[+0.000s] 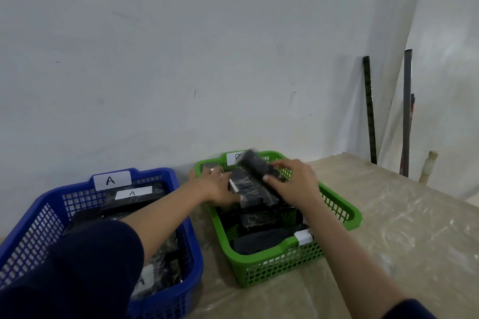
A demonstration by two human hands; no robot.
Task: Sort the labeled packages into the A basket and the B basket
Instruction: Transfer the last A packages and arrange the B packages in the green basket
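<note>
The blue A basket (181, 217) stands at the left with several black packages in it; one (133, 195) shows a white "A" label. The green B basket (342, 212) stands to its right, also filled with black packages (255, 220). My right hand (293, 182) is over the far end of the green basket, gripping a blurred black package (255, 163) tilted above the pile. My left hand (216, 186) reaches across the green basket's left rim, fingers spread flat on a black package with a white label (247, 189).
The baskets sit on a table covered with clear plastic sheeting (388, 228), against a white wall. Dark metal bars (370, 111) and a pole (407, 111) lean in the corner at the back right. The bare table surface extends to the right.
</note>
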